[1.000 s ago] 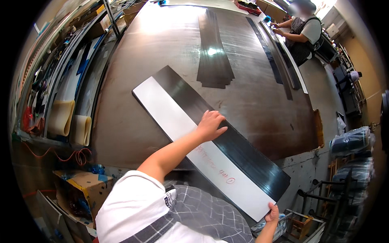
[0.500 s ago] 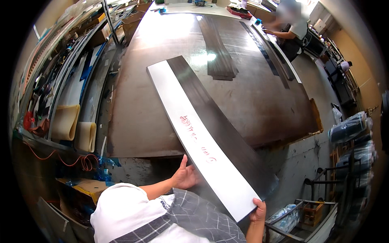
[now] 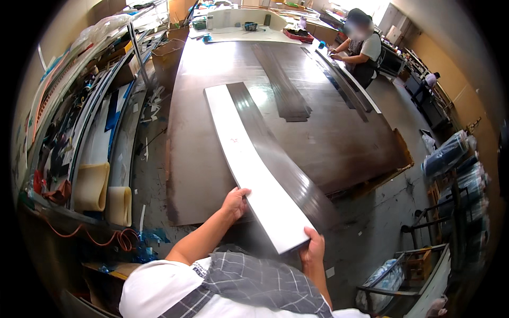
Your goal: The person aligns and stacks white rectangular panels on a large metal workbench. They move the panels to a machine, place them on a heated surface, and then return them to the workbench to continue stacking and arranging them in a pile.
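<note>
A long white panel (image 3: 254, 175), with a faint red mark on it, slants from the table's middle toward my body. Along its right side lies a dark strip or stack of strips (image 3: 281, 159) of similar length, its near end blurred past the table edge. I cannot tell whether the two are joined. My left hand (image 3: 235, 204) is closed on the panel's left edge, thumb on top. At the near right corner, my right hand (image 3: 313, 245) pinches the panel with its thumb above; the fingers underneath are hidden.
The panel's far part is over a large brown table (image 3: 196, 175), which also bears a fanned pile of dark strips (image 3: 283, 90). A co-worker (image 3: 363, 50) stands at the far right edge by long strips (image 3: 344, 79). Racks of sheets (image 3: 101, 122) line the left; a metal frame cart (image 3: 403, 286) stands lower right.
My left hand, open beside the panel before, has closed on its left edge. The panel's near end has shifted left and away from me, with my right hand still on its corner.
</note>
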Demonstrator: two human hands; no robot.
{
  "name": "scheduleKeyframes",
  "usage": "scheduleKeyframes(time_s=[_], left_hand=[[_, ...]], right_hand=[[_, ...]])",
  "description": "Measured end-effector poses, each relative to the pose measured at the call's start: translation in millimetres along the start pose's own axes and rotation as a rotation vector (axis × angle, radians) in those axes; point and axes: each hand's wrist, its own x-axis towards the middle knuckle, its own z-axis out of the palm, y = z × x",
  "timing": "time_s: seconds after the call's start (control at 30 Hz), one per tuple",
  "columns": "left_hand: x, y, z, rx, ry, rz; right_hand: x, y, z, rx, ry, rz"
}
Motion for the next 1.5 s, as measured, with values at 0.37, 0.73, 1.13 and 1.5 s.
scheduleKeyframes(time_s=[0.37,0.73,1.13,1.5], left_hand=[[-114,249,-370,-0.008,0.293,0.222],[-99,350,-516,-0.096,0.437,0.085],[199,562,-432,0.17,0.11,0.005],[537,682,-257,0.473,-0.257,-0.073]], right_hand=[[109,184,198,0.266,0.066,0.09],[263,268,270,0.207,0.015,0.083],[287,300,318,0.193,0.295,-0.107],[299,299,346,0.06,0.555,-0.137]])
